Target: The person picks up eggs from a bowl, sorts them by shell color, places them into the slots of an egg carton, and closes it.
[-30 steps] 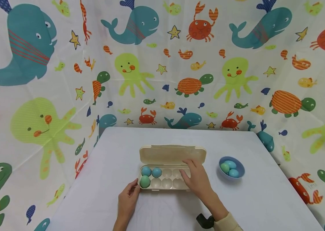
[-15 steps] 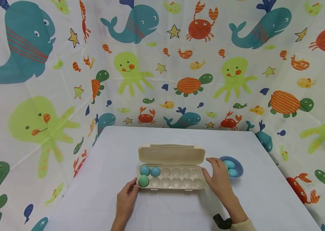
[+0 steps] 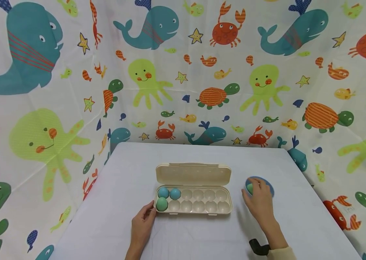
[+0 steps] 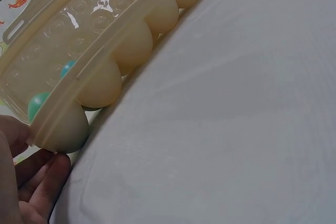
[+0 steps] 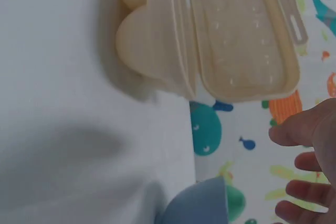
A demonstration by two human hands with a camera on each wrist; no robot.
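Observation:
A cream egg carton point(image 3: 193, 174) lies on the table with its lid raised. Two blue eggs point(image 3: 175, 194) and a green egg point(image 3: 161, 204) sit in cups at its left end. My left hand point(image 3: 142, 225) grips the carton's left front corner; in the left wrist view the thumb is at the rim and the fingers point(image 4: 50, 182) are underneath. Over the blue bowl point(image 3: 271, 188) is my right hand point(image 3: 261, 206), its fingers point(image 5: 304, 124) spread and apart from the carton. Beside the thumb a green egg point(image 3: 250, 188) shows in the bowl; the hand hides the bowl's other contents.
A white cloth covers the table point(image 3: 131, 162). Behind and at both sides hangs a curtain point(image 3: 186, 79) printed with sea animals. The bowl stands a short way right of the carton. A black device point(image 3: 258, 247) is strapped to the right wrist.
My right hand has moved right, from above the carton's right end to over the bowl. The left hand stays at the carton's left corner, and the eggs in the carton have not moved.

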